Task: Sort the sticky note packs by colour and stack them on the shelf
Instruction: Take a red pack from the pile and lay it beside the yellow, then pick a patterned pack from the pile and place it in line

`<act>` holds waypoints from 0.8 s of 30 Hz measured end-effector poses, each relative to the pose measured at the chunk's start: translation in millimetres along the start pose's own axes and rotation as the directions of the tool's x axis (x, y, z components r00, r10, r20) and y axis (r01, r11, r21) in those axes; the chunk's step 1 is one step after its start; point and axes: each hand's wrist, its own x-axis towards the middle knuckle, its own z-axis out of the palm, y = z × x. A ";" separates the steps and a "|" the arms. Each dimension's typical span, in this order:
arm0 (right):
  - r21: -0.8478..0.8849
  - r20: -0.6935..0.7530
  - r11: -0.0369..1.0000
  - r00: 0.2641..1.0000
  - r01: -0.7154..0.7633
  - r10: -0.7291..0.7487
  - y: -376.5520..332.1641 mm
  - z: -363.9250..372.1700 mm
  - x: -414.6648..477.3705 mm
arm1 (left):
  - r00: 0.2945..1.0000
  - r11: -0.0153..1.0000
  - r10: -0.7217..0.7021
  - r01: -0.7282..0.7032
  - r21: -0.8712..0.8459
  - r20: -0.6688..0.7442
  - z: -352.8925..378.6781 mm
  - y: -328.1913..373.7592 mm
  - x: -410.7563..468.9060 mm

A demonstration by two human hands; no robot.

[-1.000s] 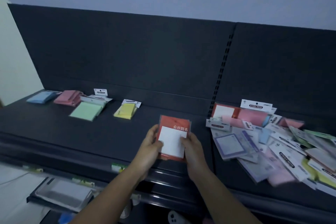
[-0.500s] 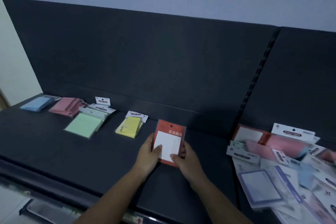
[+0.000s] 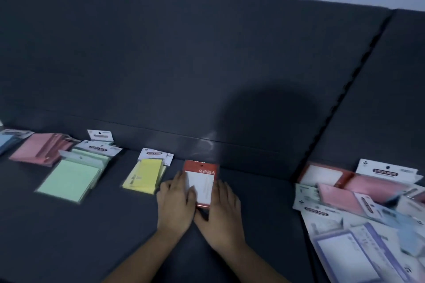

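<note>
Since half a second ago, the red pack (image 3: 202, 181) has gone from tilted up between the hands to lying flat on the shelf (image 3: 69, 236), with its top edge near the foot of the back panel (image 3: 184, 64). I log the left hand (image 3: 176, 202) lying with fingers straight along the pack's left edge and its thumb on the white face. The right hand (image 3: 224, 211) is flat, with fingers straight against the right edge. Neither hand curls round the pack. To the left I count four sorted lots in a row: yellow pile (image 3: 145, 176) just beside the left hand, green pile (image 3: 69, 179), pink pile (image 3: 38, 148), and blue pile (image 3: 5, 142) cut off by the frame edge. All of them are in clear sleeves with white hang-tab headers. To the right, past the slotted upright (image 3: 345, 89) that divides the bays, sits the unsorted heap (image 3: 358, 213). It holds pink, blue, red and purple-bordered packs overlapping at odd angles, blurred in places. Nothing lies between the hands and the piles. A round shadow (image 3: 269, 117) falls on the panel above the hands.
</note>
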 end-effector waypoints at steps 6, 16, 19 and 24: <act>0.004 -0.019 1.000 1.000 -0.009 0.009 -3.8 4.8 7.7 | 0.998 0.997 -0.055 0.057 -0.060 0.039 0.9 -2.9 4.0; 0.193 -0.067 0.960 0.973 -0.205 0.222 4.7 -29.1 -34.4 | 0.909 0.895 0.402 -0.366 -0.256 0.105 -3.4 35.0 -14.4; 0.139 -0.122 0.963 0.961 -0.231 0.248 18.5 -49.4 -65.5 | 0.793 0.807 0.571 -0.496 -0.321 0.211 4.8 64.4 -30.0; 0.173 -0.266 0.896 0.857 -0.408 0.441 44.3 -92.3 -118.4 | 0.649 0.726 0.684 -0.567 -0.388 0.333 27.3 117.5 -61.0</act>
